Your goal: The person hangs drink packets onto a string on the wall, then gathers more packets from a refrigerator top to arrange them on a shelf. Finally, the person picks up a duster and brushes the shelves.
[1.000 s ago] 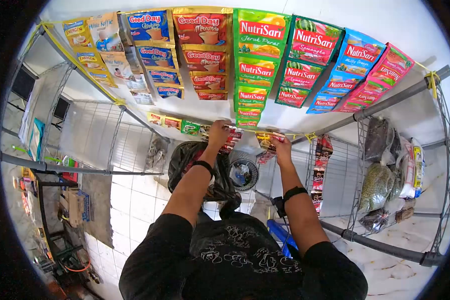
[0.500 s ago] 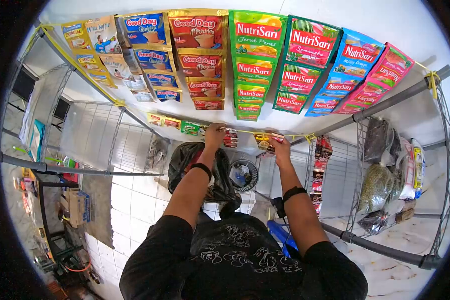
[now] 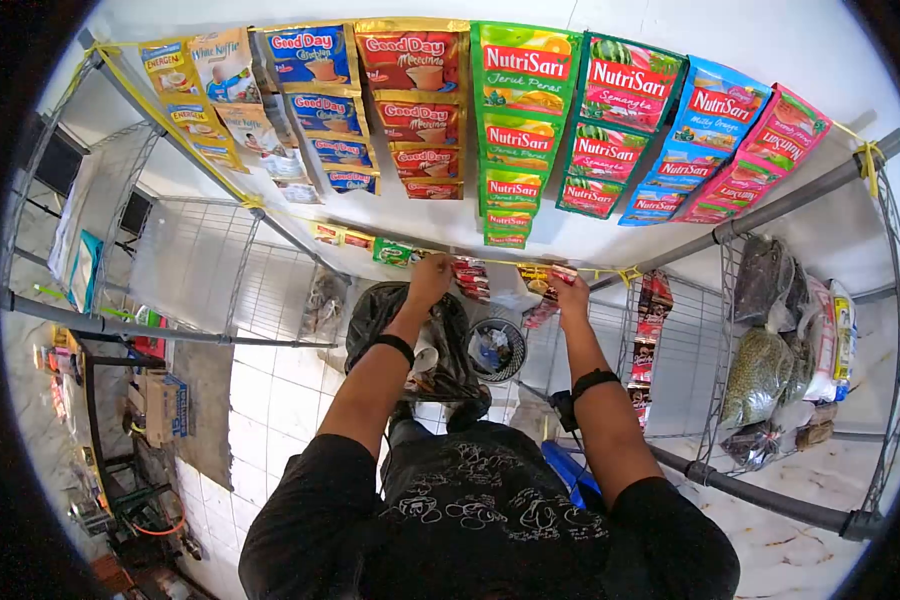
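Observation:
Both my hands are raised at a yellow string (image 3: 495, 263) below the large hanging sachets. My left hand (image 3: 430, 283) is closed at the string, between a green sachet strip (image 3: 396, 253) and a red sachet strip (image 3: 472, 279); what its fingertips pinch is hidden. Farther right, my right hand (image 3: 571, 297) grips red coffee sachets (image 3: 563, 274), part of which dangles below the fingers. Just left of that hand hangs a yellow-and-black sachet (image 3: 534, 279).
Overhead hang NutriSari strips (image 3: 525, 80) and Good Day strips (image 3: 315, 60). Below my hands are a black plastic bag (image 3: 370, 315) and a round waste basket (image 3: 517, 350). Wire racks stand both sides; the right one holds bagged goods (image 3: 760, 370).
The view has shifted slightly, so the shelves and sachets sit a little farther right. Red sachets now show hanging below my right hand. More of the black bag's opening is visible.

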A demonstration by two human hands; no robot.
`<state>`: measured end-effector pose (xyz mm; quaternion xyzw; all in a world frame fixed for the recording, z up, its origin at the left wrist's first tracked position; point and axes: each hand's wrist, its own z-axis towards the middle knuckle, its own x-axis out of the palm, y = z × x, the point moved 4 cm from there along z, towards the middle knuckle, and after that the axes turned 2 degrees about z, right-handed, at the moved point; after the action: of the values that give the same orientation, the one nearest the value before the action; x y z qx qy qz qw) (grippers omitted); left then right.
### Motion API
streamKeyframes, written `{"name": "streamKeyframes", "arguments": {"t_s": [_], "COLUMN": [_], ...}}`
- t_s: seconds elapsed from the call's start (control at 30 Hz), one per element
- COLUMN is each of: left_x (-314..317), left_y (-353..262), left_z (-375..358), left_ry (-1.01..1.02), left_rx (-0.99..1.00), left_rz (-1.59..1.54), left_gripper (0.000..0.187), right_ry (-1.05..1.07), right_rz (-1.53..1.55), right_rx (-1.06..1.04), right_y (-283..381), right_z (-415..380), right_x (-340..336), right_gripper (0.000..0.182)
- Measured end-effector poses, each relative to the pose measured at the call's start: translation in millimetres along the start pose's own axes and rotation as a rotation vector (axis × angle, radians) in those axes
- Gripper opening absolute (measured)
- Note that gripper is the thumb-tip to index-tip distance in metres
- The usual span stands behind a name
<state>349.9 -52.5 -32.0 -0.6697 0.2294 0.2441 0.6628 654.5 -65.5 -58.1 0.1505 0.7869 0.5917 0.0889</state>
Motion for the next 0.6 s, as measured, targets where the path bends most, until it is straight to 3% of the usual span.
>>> {"name": "streamKeyframes", "arguments": {"t_s": [0.1,0.2,0.33,0.4,0.53,0.6], "left_x": [29.3,24.8,74.5,86.8,77.9,83.8], "left_y": [53.6,31.3,74.0,72.3,32.9,26.7], "left_z": [-16.8,-49.1,-59.1,-58.0,-53.9,-48.7], "left_ry": [0.064,0.134,0.214,0.216,0.209,0.296], "left_rx": [-0.067,-0.187,-0.235,-0.172,-0.173,-0.170], "left_rz": [-0.199,-0.268,-0.423,-0.401,-0.350,-0.401], "left_gripper": [0.026,0.021,0.024,0.026,0.029,0.039], "right_ry": [0.003,-0.008,-0.007,-0.041,-0.064,-0.031], "right_rz": [0.073,0.003,0.043,0.041,0.048,-0.019], "right_rx": [-0.013,-0.043,0.021,0.098,0.019,0.086], "right_y": [6.7,-15.2,9.4,12.6,-12.1,-17.2], "right_z": [-7.2,9.9,-8.6,-11.4,2.4,2.5], "right_x": [2.0,-1.3,9.3,11.7,14.1,19.9], "right_gripper": [0.017,0.017,0.016,0.015,0.013,0.015]}}
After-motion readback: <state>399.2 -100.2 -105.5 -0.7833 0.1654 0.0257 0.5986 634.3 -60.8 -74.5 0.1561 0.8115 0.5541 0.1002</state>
